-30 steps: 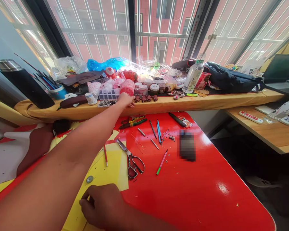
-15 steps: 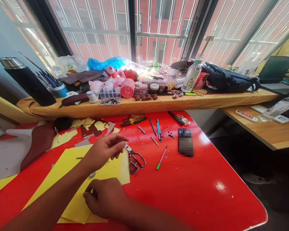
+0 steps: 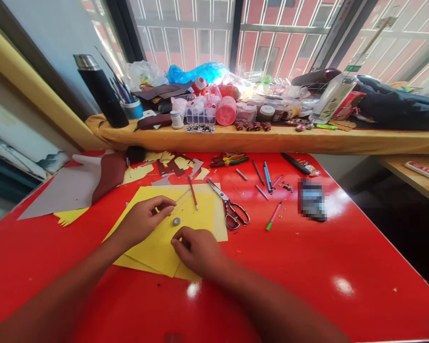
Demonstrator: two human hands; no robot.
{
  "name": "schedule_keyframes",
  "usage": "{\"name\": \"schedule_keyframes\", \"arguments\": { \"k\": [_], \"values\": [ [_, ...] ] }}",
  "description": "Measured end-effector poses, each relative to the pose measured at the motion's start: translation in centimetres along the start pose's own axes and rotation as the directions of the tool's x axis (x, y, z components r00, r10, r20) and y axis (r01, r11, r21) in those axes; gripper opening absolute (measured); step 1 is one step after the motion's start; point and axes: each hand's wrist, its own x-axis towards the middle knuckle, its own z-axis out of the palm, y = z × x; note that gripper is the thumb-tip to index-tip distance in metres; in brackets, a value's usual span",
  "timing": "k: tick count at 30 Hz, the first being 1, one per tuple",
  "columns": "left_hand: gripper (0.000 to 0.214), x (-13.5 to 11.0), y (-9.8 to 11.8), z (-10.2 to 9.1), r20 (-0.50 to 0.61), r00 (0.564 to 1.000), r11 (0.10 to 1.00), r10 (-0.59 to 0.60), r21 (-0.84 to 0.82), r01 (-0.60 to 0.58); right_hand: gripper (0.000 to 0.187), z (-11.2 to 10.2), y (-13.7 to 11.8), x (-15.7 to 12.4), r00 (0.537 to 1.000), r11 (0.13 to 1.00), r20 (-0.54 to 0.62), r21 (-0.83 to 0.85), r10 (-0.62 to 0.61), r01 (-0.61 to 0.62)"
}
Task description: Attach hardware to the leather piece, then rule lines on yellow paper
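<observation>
Over the yellow sheets (image 3: 164, 257) on the red table, my left hand (image 3: 146, 219) hovers with its thumb and forefinger pinched. My right hand (image 3: 198, 250) is closed too, thumb against bent forefinger, above the sheets' lower right part. Whatever either pinch holds is too small or hidden to make out. Between the hands a small round grey thing (image 3: 176, 221) lies on the top sheet. Beyond my left fingertips is a reddish-brown pencil-like stick (image 3: 193, 193). To the right of it, scissors (image 3: 232, 207) lie partly over the sheets' edge, blades pointing away.
Scraps (image 3: 180, 164), pliers (image 3: 229, 160), several pens (image 3: 267, 175) and a blurred-out object (image 3: 312, 200) lie further back. Grey and brown sheets (image 3: 71, 186) cover the left. A cluttered ledge (image 3: 253, 140) with a black flask (image 3: 102, 93) runs along the window.
The view has turned left, so everything appears further right. My left hand has dropped lower and away from the scissors, uncovering the reddish-brown stick. My right hand stays pinched over the sheets.
</observation>
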Motion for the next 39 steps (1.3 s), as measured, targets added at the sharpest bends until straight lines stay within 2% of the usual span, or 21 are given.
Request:
{"name": "schedule_keyframes", "arguments": {
  "k": [3, 6, 12, 18, 24, 29, 34, 37, 39],
  "values": [
    [0.03, -0.7, -1.6, 0.1, 0.041, 0.991, 0.975, 0.127, 0.178, -0.132, 0.014, 0.1, 0.1, -0.1, 0.999, 1.0, -0.045, -0.01, -0.007, 0.006],
    [0.029, -0.9, -2.8, 0.8, 0.111, 0.956, 0.91, 0.27, 0.295, -0.291, 0.014, 0.3, 0.0, -0.3, 0.999, 0.999, -0.03, -0.046, -0.02, 0.019],
    [0.021, -0.4, -3.4, 1.9, 0.225, 0.906, 0.772, 0.358, 0.475, -0.423, 0.014, 0.5, -0.5, -0.5, 1.0, 0.994, 0.007, -0.108, -0.005, 0.005],
    [0.018, 1.4, -3.2, 2.0, 0.296, 0.868, 0.715, 0.398, 0.493, -0.496, 0.014, 0.5, -0.5, -0.4, 1.0, 0.992, 0.027, -0.127, -0.012, 0.015],
    [0.022, 5.2, -1.8, 4.2, 0.375, 0.795, 0.667, 0.477, 0.434, -0.606, 0.015, 0.6, -0.2, -0.4, 0.999, 0.992, 0.028, -0.129, -0.015, 0.018],
    [0.025, 9.3, -0.9, 6.2, 0.361, 0.8, 0.664, 0.48, 0.446, -0.6, 0.014, 0.6, -0.1, -0.4, 1.0, 0.995, 0.01, -0.095, -0.029, 0.03],
    [0.025, 13.0, -0.4, 7.3, 0.296, 0.842, 0.686, 0.452, 0.488, -0.54, 0.016, 0.7, -0.1, -0.4, 1.0, 0.994, 0.021, -0.104, -0.023, 0.025],
    [0.031, 13.3, 0.0, 6.9, 0.235, 0.871, 0.713, 0.431, 0.502, -0.489, 0.016, 0.7, -0.1, -0.4, 0.999, 0.995, 0.028, -0.097, -0.016, 0.019],
    [0.032, 11.9, 0.2, 6.1, 0.214, 0.876, 0.724, 0.432, 0.496, -0.479, 0.015, 0.7, -0.1, -0.4, 0.999, 0.996, 0.031, -0.088, -0.019, 0.021]
  ]
}}
